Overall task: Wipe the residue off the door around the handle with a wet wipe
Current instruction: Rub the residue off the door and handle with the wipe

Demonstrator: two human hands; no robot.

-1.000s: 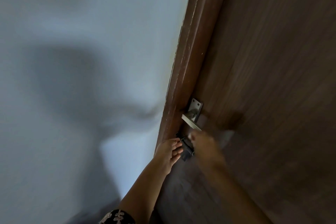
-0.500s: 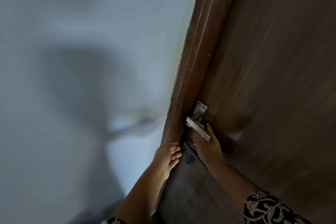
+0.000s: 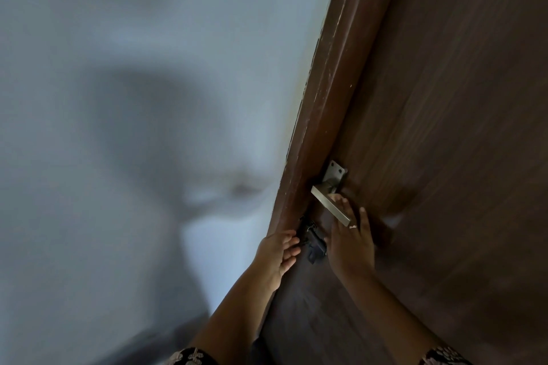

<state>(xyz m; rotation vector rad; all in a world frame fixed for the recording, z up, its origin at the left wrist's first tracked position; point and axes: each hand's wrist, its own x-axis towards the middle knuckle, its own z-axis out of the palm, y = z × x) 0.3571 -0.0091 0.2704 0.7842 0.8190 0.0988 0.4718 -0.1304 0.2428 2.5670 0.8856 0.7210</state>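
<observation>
a blue-grey wall (image 3: 118, 98) fills the left (blurred, with a soft shadow across it) and the dark wood door (image 3: 459, 98) fills the right, with the scuffed door frame (image 3: 323, 115) running between them. the right hand (image 3: 351, 243) lies flat on the door just below the metal handle (image 3: 330, 206), fingers straight and spread, their tips reaching up behind the lever. the left hand (image 3: 278, 249) rests on the frame with fingers loosely bent, holding nothing i can see, just beside the dark latch (image 3: 314, 241). the wet wipe is not plainly visible. a pale patch (image 3: 393, 219) near the right hand may be its edge or only sheen; i cannot tell. the risks, as i judge them: a flat palm could slide off a wipe it merely presses, or the wipe could snag on the latch, leaving residue round the backplate (image 3: 336, 172).
</observation>
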